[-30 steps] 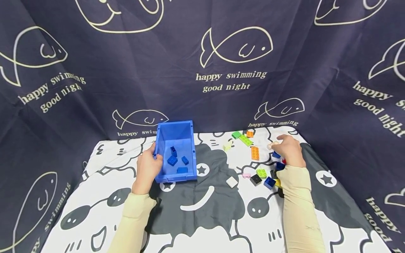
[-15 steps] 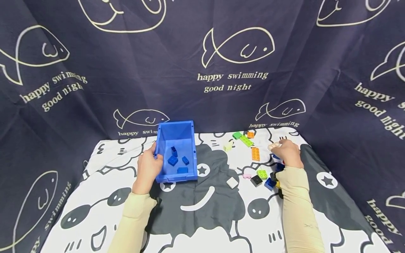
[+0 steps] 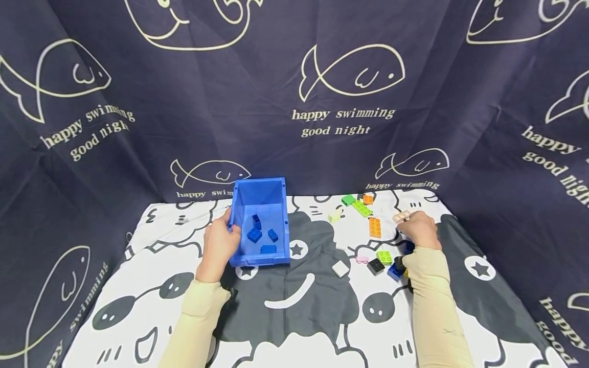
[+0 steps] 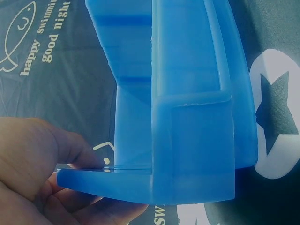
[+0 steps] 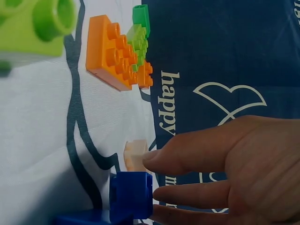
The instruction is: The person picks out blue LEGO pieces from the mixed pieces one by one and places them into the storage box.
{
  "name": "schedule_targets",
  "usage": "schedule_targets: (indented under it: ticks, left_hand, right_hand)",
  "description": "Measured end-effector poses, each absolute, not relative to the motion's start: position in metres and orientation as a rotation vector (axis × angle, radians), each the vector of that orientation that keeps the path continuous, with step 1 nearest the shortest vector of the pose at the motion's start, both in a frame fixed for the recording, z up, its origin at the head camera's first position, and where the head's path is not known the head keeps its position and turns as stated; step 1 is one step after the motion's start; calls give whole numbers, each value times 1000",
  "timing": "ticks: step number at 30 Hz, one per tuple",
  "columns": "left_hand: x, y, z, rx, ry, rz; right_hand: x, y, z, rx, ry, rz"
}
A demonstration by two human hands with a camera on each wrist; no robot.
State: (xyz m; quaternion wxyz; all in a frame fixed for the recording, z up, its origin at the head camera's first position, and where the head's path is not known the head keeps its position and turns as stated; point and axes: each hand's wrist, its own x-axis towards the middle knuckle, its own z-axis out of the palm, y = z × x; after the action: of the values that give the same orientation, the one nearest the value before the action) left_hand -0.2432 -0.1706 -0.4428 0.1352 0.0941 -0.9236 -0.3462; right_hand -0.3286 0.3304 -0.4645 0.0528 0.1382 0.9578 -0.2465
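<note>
My left hand (image 3: pixel 220 243) grips the left rim of a blue plastic bin (image 3: pixel 259 191), thumb over the edge and fingers outside. Several blue bricks (image 3: pixel 254 235) lie on the bin's floor. Over the right-hand pile, my right hand (image 3: pixel 421 230) has its thumb and fingers spread apart. In the right wrist view its fingertips are right at a dark blue brick (image 5: pixel 131 194), and the thumb (image 5: pixel 157 161) overlaps a beige brick (image 5: pixel 136 154) behind it. From the head, this hand hides most of that blue brick.
Around the right hand lie an orange brick (image 3: pixel 375 227), lime bricks (image 3: pixel 384 256), a black brick (image 3: pixel 376 266), a pink brick (image 3: pixel 362 259) and another blue brick (image 3: pixel 394 272). A white brick (image 3: pixel 340 269) sits nearer the middle. A dark fish-print curtain (image 3: pixel 276 128) stands behind.
My right hand has drawn slightly back and left, from beside the beige brick to over the dark blue brick. The head view has shifted a little; my left hand keeps its hold on the bin.
</note>
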Motion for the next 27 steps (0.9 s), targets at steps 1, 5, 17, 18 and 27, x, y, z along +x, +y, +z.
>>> schedule_targets:
  ticks: [1,5,17,18,27]
  left_hand:
    - [-243,-170,-442,272,-2674,-1003]
    - [-243,-170,-441,268,-2664,-1001]
    - [-243,-170,-443,266,-2660,-996]
    - [-243,-171,-443,265,-2661,-995]
    - [-243,-171,-444,265,-2662,-1001]
  right_hand:
    - [-328,330,-465,419,2914,-745]
    - [-329,331,-467,414,2929,-733]
    - [-329,331,-470,448,2929,-728]
    - [-329,331,-470,453,2926,-729]
    - [-331,332,-471,449,2927,-716]
